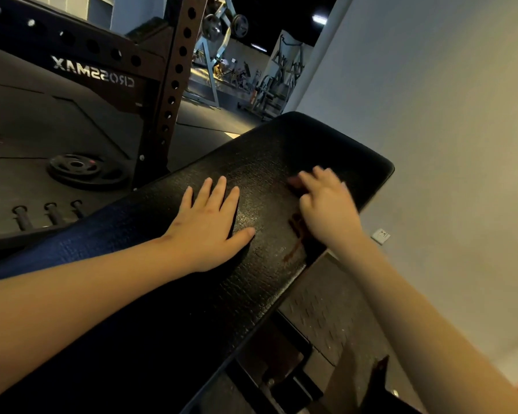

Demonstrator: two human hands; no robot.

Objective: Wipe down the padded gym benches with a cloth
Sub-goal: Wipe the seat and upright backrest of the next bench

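Note:
A black padded bench [266, 150] with a grained surface runs diagonally from the lower left to the upper right. My left hand [210, 225] lies flat on the middle of the pad, fingers straight and spread. My right hand [326, 207] is blurred near the pad's right edge, with its fingers curled over a dark reddish-brown cloth [296, 227]. Only small bits of the cloth show beside and below the hand; the rest is hidden under it.
A brown perforated rack upright [174, 85] stands just left of the bench. A weight plate [78, 168] and short pegs [51, 213] lie on the dark floor. A pale wall [431, 115] with a socket [382, 236] is close on the right. The bench's metal frame [281, 369] shows below.

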